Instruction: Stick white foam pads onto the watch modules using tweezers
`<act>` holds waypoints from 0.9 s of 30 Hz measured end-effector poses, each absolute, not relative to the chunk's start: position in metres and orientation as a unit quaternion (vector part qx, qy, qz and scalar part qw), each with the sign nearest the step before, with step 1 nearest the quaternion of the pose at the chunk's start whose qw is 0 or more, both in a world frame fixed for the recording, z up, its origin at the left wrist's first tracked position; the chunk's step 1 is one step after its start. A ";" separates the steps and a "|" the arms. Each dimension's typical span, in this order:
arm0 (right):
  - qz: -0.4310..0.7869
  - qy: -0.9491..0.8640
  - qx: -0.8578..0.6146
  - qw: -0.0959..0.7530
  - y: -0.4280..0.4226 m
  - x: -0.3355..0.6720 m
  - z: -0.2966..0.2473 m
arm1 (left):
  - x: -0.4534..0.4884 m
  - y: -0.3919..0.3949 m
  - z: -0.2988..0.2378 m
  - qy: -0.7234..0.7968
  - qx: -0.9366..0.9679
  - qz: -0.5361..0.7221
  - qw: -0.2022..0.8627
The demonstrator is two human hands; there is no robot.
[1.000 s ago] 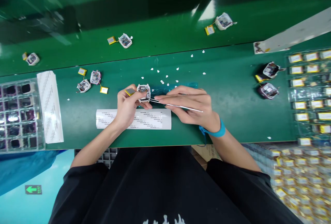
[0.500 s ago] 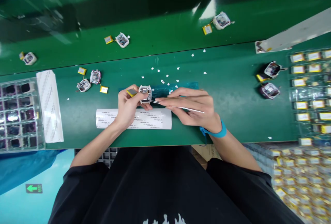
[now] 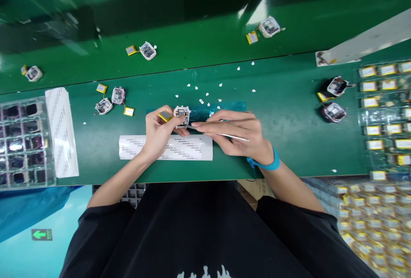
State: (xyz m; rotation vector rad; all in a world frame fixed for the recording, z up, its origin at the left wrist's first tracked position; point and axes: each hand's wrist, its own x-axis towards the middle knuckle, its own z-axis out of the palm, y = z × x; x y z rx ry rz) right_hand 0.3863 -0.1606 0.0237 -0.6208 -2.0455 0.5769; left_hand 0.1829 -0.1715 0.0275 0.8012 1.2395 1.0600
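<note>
My left hand (image 3: 158,132) is closed on a white smartwatch case (image 3: 187,111) with its circuit board exposed, the thumb lying over it. A yellow-edged battery (image 3: 165,116) sticks out by that hand's fingers. With my right hand (image 3: 239,131) I grip thin metal tweezers (image 3: 236,137); their tips reach the lower right edge of the case, and my fingers partly hide them. Under my left wrist lies a white printed sheet (image 3: 189,149). Behind both hands a blue film strip (image 3: 236,106) lies on the green table, with several small white stickers (image 3: 201,101) beyond it.
At left stand a clear tray (image 3: 48,158) of dark watch parts and a white strip (image 3: 64,137). Opened watch cases (image 3: 103,106) with batteries lie nearby, others (image 3: 148,50) on the far green belt. Dark cases (image 3: 334,112) and a battery tray (image 3: 362,117) are at right.
The watch cases on the far belt have shifted left. My left hand with the case has turned slightly, and my right hand with the tweezers has moved a little to the left.
</note>
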 end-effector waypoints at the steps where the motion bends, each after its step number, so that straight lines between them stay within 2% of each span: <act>1: 0.238 -0.825 -0.255 0.443 -0.160 0.387 0.024 | 0.183 -0.172 0.028 0.537 0.351 0.461 0.613; 7: 0.221 -0.825 -0.292 0.432 -0.160 0.387 0.027 | 0.185 -0.170 0.026 0.536 0.350 0.475 0.604; 19: 0.161 -0.825 -0.275 0.468 -0.161 0.385 0.027 | 0.187 -0.171 0.028 0.529 0.355 0.491 0.594; 27: 0.187 -0.816 -0.283 0.469 -0.160 0.386 0.031 | 0.186 -0.171 0.026 0.535 0.361 0.507 0.572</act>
